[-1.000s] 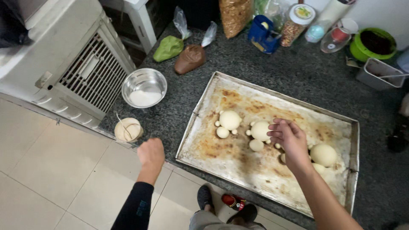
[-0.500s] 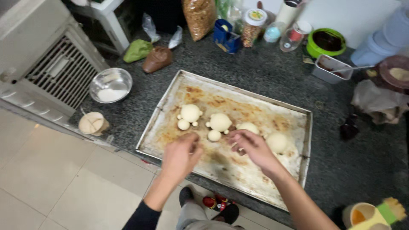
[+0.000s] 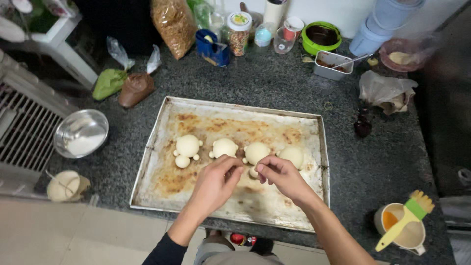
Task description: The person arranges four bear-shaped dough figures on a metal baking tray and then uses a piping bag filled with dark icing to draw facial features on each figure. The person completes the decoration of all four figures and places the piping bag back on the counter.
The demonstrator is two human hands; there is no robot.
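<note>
A small dough piece (image 3: pixel 252 172) sits pinched between both hands over the baking tray (image 3: pixel 162 122). The left hand (image 3: pixel 216 184), half a second ago spread flat, now meets the right hand (image 3: pixel 279 174) beside the third dough figure (image 3: pixel 256 152). A steel bowl (image 3: pixel 81 133) rests on the table (image 3: pixel 373 162).

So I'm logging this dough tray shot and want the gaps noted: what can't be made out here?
Head view only:
- Small dough piece: mostly hidden by the left hand and right hand; which grips it is unclear.
- Pink bowl at top right: blurred.
- Snack bag: top cut off by the frame edge.
- Baking tray: near rim partly covered by forearms.
</note>
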